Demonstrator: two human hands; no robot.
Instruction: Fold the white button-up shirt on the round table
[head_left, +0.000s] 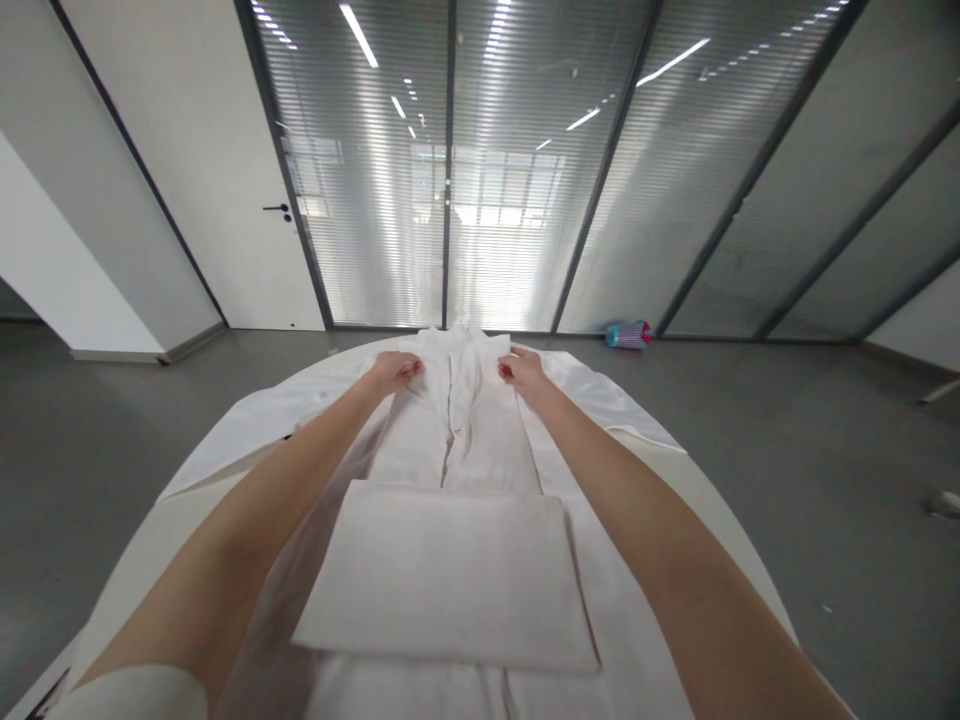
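A white shirt (457, 440) lies flat on a round white table (720, 500), its collar at the far end. Its bottom part is folded up into a rectangle (442, 570) near me. My left hand (394, 373) pinches the fabric at the left side of the collar. My right hand (521, 372) pinches the fabric at the right side of the collar. Both arms reach forward along the two sides of the shirt.
More white cloth (600, 395) spreads under the shirt to the left and right. A blue and pink object (628, 335) lies on the grey floor by the glass wall with blinds. A white door (225, 200) stands at the back left.
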